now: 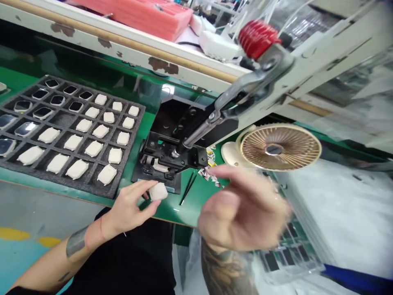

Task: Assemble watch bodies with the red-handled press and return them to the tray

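Between the thumb and fingers of my left hand is a white rounded-square casing, held at the table's front edge. Just behind it stands a black toggle-clamp press with a red-gripped lever raised to the upper right. A pale part sits inside the press. My right hand is lifted over the right of the table, smeared by motion, its index finger pointing left. Whether its fingers hold anything is unclear. Black tweezers lie between the press and my right hand.
On the left, a grey foam tray holds many white casings and several dark-screened ones. A beige fan stands right of the press, near small labels. Clear plastic trays lie at lower right. A shelf with pink foam runs behind.
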A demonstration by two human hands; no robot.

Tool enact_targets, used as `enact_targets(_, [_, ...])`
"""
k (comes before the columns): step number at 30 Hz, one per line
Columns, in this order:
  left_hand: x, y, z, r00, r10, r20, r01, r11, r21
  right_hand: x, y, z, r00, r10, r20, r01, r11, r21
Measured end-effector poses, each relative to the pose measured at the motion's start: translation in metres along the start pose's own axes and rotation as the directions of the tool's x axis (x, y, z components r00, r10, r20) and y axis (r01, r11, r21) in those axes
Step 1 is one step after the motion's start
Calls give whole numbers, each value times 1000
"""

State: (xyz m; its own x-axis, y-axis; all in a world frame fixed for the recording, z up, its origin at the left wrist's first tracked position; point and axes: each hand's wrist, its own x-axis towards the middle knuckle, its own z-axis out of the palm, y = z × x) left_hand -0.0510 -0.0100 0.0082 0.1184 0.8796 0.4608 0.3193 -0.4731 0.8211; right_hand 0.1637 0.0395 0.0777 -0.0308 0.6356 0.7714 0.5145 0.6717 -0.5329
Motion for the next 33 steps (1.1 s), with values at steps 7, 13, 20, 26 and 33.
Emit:
enact_targets(7, [-5,17,-11,986,126,-109,-104,978,183,-37,22,43,769,2,639,160,967,-197])
enact_targets(13, [-11,20,-10,965,242,-99,-170,870,463,-30,27,57,783,116,611,49,968,-246])
enact_targets(20, [20,-1,5,988,141,61,-141,672,727,-69,16,11,945,250,210,-250,968,-27])
enact_targets(26, [58,-1,18,965,-147,219,-71,655,752,-88,38,-5,895,423,141,-434,900,53])
enact_targets(33, [47,21,19,968,-179,175,116,940,320,-83,29,-2,978,161,133,-156,987,-50])
